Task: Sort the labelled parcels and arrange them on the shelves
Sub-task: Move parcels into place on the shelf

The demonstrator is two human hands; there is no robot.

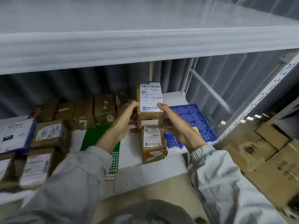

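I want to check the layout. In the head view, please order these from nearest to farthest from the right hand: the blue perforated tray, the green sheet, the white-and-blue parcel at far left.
From the right hand:
1. Blue perforated tray, just behind it.
2. Green sheet, left, past the left arm.
3. White-and-blue parcel, far left.

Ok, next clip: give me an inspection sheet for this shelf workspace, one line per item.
Surface: white shelf, another shelf board above it.
Job's things: labelled parcel held up, label toward the camera; second labelled parcel lying below it; row of brown parcels at the back.
Clutter: green mat, blue perforated tray.
Hands: left hand and right hand both grip the raised parcel.
Cables: nothing seen.
Surroundings: cardboard boxes at right, grey curtain behind.
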